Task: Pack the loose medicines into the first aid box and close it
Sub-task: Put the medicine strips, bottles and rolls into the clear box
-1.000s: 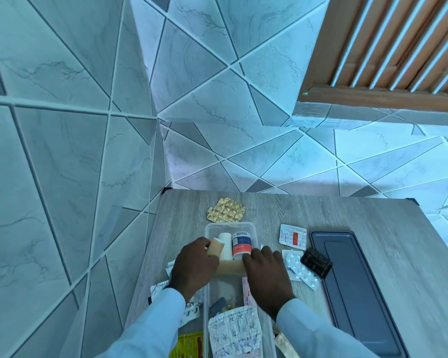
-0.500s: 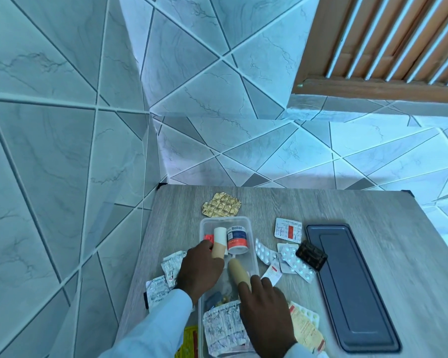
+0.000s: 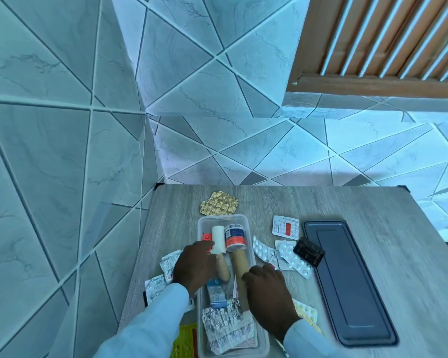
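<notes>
Head view: blurry wooden table (image 3: 321, 202), tiled walls (image 3: 62, 125).

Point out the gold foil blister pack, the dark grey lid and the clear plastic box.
gold foil blister pack (image 3: 219, 203), head view, its centre
dark grey lid (image 3: 347, 280), head view, flat middle
clear plastic box (image 3: 223, 217), head view, far rim

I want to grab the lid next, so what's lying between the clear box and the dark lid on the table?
In the head view, loose pill strips and a small black case lie between the clear box and the dark lid.
</notes>
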Available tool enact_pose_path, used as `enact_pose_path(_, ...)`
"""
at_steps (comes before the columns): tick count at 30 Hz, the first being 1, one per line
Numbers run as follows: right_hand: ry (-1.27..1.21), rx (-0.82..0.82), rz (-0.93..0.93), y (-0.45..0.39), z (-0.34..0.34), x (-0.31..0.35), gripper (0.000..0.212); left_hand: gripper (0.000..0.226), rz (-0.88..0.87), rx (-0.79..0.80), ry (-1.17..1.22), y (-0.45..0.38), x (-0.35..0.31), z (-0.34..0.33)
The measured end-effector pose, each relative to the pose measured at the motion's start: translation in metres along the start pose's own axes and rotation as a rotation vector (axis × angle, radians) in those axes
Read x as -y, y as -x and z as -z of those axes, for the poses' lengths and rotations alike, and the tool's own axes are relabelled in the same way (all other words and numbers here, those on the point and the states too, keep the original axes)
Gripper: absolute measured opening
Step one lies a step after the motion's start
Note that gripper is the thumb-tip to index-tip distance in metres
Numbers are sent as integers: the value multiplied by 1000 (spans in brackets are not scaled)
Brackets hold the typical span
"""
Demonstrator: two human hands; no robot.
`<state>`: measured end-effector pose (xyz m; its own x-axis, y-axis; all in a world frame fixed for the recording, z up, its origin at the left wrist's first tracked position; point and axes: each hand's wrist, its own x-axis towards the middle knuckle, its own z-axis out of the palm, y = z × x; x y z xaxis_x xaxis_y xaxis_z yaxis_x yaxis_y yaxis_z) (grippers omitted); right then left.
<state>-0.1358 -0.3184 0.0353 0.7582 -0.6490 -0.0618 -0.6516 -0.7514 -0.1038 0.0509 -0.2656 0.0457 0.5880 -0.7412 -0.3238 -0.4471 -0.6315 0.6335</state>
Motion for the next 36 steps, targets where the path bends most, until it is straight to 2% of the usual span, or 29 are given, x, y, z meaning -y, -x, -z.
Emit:
enact_pose_path(3, -237, -74, -122, -6, 7, -17, 23, 33, -80, 27, 68, -4, 9, 14)
enact_pose_path(7, -432, 10, -332, 9, 19, -54, 30, 27, -94, -69, 84, 2, 18, 24)
enact_pose_path(8, -439, 79, -376, 19, 19, -63, 37, 28, -101, -90, 49, 6, 17, 22)
enact_pose_path(11, -364, 310, -456, 48, 13, -79, 75, 36, -189, -150, -180, 19, 13, 8)
enact_pose_path(13, -307, 396, -449, 64, 6, -81, 96, 36, -259, -127, -333, 27, 4, -3)
enact_pose_path(15, -252, 441, -434, 75, 1, -80, 107, 35, -256, -105, -407, 33, -5, -10)
enact_pose_path(19, -164, 432, -401, 84, -8, -78, 106, 32, -252, -121, -383, 40, -6, -19)
enact_pose_path(22, -156, 409, -393, 81, -13, -78, 103, 34, -220, -129, -272, 48, -7, -22)
enact_pose_path(27, -241, 436, -411, 67, -14, -86, 103, 29, -150, -229, -169, 69, -6, -15)
enact_pose_path(32, -354, 430, -474, 50, -10, -91, 109, 24, -36, -352, -100, 99, 26, -1)
enact_pose_path(36, -524, 372, -608, 46, -15, -88, 106, 26, 94, -334, -24, 119, 63, 12)
